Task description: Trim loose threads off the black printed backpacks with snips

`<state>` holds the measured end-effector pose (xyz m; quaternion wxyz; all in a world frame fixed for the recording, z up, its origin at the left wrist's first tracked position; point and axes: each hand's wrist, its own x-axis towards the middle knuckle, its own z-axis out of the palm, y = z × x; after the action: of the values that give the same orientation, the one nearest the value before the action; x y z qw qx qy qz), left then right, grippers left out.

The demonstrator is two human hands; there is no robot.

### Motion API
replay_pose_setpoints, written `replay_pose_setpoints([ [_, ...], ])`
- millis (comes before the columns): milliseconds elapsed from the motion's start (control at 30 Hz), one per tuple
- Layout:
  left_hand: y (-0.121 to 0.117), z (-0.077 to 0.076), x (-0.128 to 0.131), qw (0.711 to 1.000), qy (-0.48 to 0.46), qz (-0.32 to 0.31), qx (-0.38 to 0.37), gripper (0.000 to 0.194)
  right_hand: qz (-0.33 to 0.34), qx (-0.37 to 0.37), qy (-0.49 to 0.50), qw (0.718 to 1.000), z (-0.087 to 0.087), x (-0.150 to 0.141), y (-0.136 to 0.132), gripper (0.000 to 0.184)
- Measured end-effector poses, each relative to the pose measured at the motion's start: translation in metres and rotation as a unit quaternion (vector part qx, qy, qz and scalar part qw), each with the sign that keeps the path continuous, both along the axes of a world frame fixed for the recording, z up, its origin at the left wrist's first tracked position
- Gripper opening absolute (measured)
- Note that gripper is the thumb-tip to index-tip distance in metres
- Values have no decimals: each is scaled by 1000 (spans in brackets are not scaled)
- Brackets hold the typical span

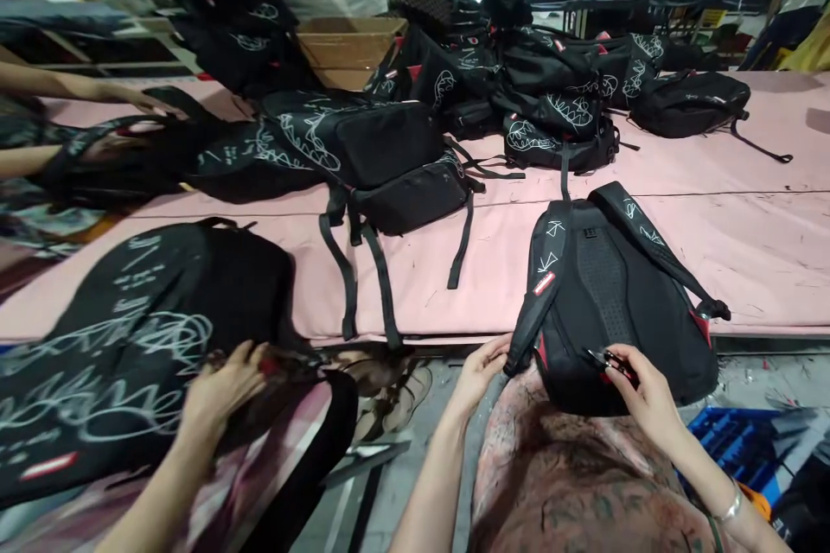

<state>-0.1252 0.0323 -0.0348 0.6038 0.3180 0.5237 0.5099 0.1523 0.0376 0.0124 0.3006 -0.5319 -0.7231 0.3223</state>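
Observation:
A black backpack [619,294] lies back panel up, its top on the pink table and its lower end over my lap. White line drawings and a small red label mark its shoulder straps. My left hand [483,370] pinches the lower end of the left shoulder strap [537,311] at the bag's side. Small thread snips [606,359] with dark handles rest in my right hand [641,384], the blades pointing left over the lower back panel. Red trim shows at both lower corners of the bag.
To my left, a co-worker's hand [224,384] works at another black backpack [149,302]. Across the pink table [428,268] lie several more black bags [558,104], with loose straps and thread scraps. A cardboard box [350,47] stands behind. Another person's arms reach in at far left.

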Motion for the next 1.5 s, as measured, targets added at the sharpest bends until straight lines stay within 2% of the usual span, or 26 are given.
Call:
replay_pose_setpoints([
  [100, -12, 29, 9, 996, -59, 27, 54, 53, 17, 25, 31, 999, 2, -9, 5, 20],
  [167, -16, 45, 21, 996, -56, 39, 66, 58, 27, 51, 52, 997, 5, -15, 8, 18],
  [267, -17, 57, 41, 996, -27, 66, 53, 58, 58, 109, 70, 990, 12, -22, 12, 18],
  [400, -17, 58, 60, 994, -3, 94, 51, 55, 60, 177, 14, 982, 18, -23, 13, 19],
  [533, -18, 58, 69, 991, 31, 116, 59, 42, 67, 206, -77, 973, 22, -21, 11, 23],
  [867, -16, 66, 81, 972, 164, 153, 71, 15, 115, 200, -177, 957, 34, -26, 11, 21],
  [1033, -16, 67, 84, 957, 217, 171, 92, 13, 136, 199, -220, 945, 45, -27, 10, 19],
  [1233, -16, 70, 90, 959, 215, 158, 94, 12, 140, 196, -256, 936, 54, -30, 8, 20],
  [1367, -15, 67, 93, 960, 210, 160, 98, 14, 121, 210, -262, 934, 51, -32, 6, 20],
  [1500, -14, 65, 93, 966, 151, 184, 100, 15, 107, 198, -237, 945, 45, -31, 6, 16],
])
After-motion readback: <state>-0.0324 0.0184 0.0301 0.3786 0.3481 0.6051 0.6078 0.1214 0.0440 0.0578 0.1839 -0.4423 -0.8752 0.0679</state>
